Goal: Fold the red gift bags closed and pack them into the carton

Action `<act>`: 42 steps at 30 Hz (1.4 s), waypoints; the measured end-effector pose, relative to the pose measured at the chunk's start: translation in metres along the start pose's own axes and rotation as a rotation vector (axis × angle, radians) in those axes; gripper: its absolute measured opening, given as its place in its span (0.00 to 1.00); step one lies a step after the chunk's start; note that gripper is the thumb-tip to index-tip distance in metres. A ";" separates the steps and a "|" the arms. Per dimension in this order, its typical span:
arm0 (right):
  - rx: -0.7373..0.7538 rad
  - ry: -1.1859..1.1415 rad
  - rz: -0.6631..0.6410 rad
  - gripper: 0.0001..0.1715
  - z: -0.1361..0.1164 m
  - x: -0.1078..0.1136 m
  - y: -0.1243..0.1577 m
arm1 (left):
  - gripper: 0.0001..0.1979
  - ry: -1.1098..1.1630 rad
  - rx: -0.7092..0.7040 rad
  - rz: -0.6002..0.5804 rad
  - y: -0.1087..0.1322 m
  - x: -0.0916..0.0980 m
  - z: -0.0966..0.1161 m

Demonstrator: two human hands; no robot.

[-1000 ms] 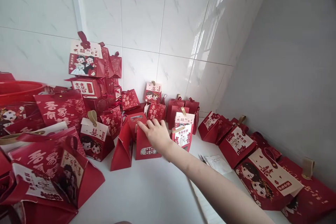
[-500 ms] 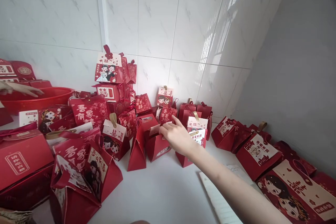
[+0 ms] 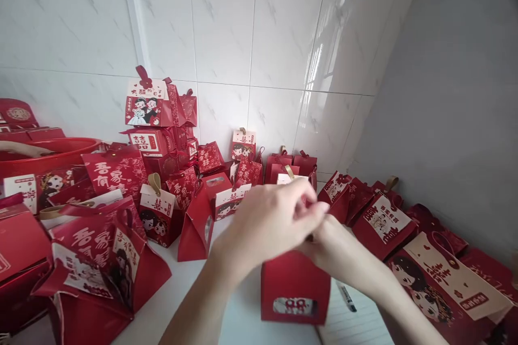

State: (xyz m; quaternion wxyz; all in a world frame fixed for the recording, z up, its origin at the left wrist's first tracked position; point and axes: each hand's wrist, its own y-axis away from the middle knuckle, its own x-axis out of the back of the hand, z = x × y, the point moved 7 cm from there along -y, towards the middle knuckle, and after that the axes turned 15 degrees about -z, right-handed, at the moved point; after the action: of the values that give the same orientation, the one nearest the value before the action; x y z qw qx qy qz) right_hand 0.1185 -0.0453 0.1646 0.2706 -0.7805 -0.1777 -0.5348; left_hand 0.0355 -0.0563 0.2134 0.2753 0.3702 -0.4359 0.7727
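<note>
A red gift box with a clear window bearing a white-edged double-happiness sign is in front of me, over the table and the notebook's edge. My right hand reaches in from the right and is closed at the top of this box, its fingertips hidden. Crossing just above is my left hand, its fingers curled and thumb brought against them. Whatever that hand pinches is hidden. The box's upper part and handle are covered by both hands.
Red gift boxes crowd the left, with a stack against the tiled wall. More boxes line the right. A notebook with a pen lies beside the box. Another person's arm is at the red basket.
My right hand has drawn a red gift box from the back row towards me. My left hand has come in to meet it. The view has turned slightly right and down.
</note>
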 end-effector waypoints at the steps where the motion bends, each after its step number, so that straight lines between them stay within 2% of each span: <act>1: -0.025 -0.042 -0.011 0.14 0.007 -0.006 0.001 | 0.09 -0.035 0.106 -0.025 -0.004 0.001 -0.014; 3: -0.079 -0.134 -0.033 0.10 0.019 -0.015 0.005 | 0.10 -0.115 0.289 -0.123 -0.007 -0.001 -0.038; 5: -0.129 -0.183 -0.037 0.12 0.028 -0.019 0.014 | 0.11 -0.143 0.381 -0.219 -0.005 -0.007 -0.051; 7: -0.154 -0.177 -0.032 0.22 0.034 -0.017 0.024 | 0.11 -0.141 0.406 -0.271 -0.002 -0.012 -0.055; 9: -0.161 -0.173 -0.047 0.27 0.038 -0.014 0.031 | 0.10 -0.154 0.419 -0.321 0.001 -0.018 -0.054; 13: -0.123 -0.249 -0.113 0.16 0.041 -0.011 0.027 | 0.09 -0.159 0.434 -0.471 0.004 -0.031 -0.057; 16: -0.105 -0.293 -0.114 0.14 0.040 -0.004 0.017 | 0.07 -0.119 0.441 -0.576 0.004 -0.040 -0.062; 18: -0.123 -0.296 -0.077 0.13 0.040 0.004 0.011 | 0.05 -0.111 0.447 -0.589 0.003 -0.041 -0.065; 22: -0.117 -0.341 0.066 0.14 0.039 0.018 0.005 | 0.08 -0.088 0.405 -0.494 -0.004 -0.033 -0.063; 28: -0.045 -0.529 0.439 0.10 0.039 0.033 0.012 | 0.13 0.028 0.313 -0.229 -0.011 -0.012 -0.055; 34: 0.049 -0.580 0.712 0.04 0.033 0.045 0.029 | 0.12 0.373 0.198 -0.118 -0.019 -0.016 -0.050; 37: 0.063 -0.512 0.735 0.03 0.025 0.051 0.036 | 0.10 0.495 0.131 -0.034 -0.023 -0.017 -0.044; 40: 0.063 -0.405 0.680 0.05 0.016 0.055 0.041 | 0.11 0.519 0.117 0.082 -0.022 -0.011 -0.039; 42: 0.063 -0.368 0.642 0.06 0.011 0.055 0.042 | 0.12 0.536 0.132 0.119 -0.021 -0.008 -0.036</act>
State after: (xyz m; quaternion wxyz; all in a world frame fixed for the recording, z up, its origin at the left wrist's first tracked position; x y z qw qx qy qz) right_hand 0.1701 -0.0723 0.2026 0.4118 -0.8709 0.0142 -0.2679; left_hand 0.0437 -0.0159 0.2043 0.3102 0.1432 -0.3173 0.8846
